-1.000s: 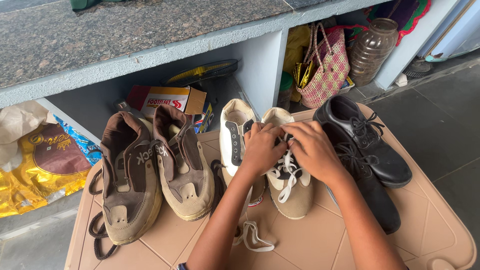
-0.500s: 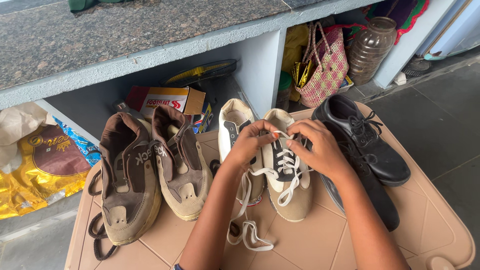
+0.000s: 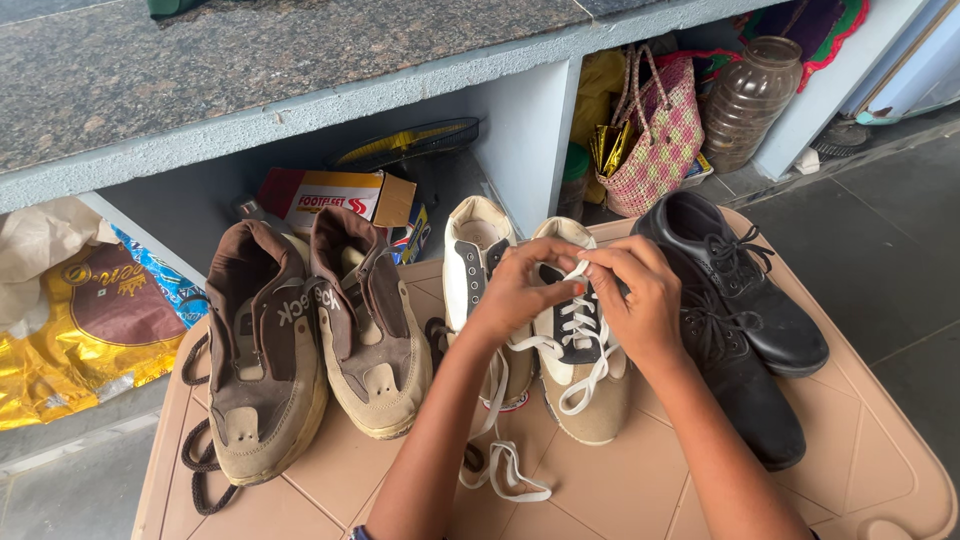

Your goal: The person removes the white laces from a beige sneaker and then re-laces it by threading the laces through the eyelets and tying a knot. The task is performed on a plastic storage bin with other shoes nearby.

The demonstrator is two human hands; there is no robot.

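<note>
Two cream and white canvas shoes stand side by side on a tan plastic lid (image 3: pixel 700 470). My left hand (image 3: pixel 520 290) and my right hand (image 3: pixel 630 290) meet over the right-hand cream shoe (image 3: pixel 590 390), each pinching its white lace (image 3: pixel 580 335) near the top eyelets. The left-hand cream shoe (image 3: pixel 470 265) is partly hidden behind my left forearm. A loose white lace (image 3: pixel 505 470) trails from it onto the lid.
A pair of brown and beige high-top shoes (image 3: pixel 310 340) with loose brown laces stands at the left. A pair of black lace-up shoes (image 3: pixel 740 320) stands at the right. Under the stone counter (image 3: pixel 250 70) are a shoe box (image 3: pixel 335 195), a woven basket (image 3: pixel 655 140) and a plastic jar (image 3: pixel 745 100).
Both hands lifted off the cream shoe's tongue and drew the white lace up and together at the top eyelets. The shoes have stayed in place.
</note>
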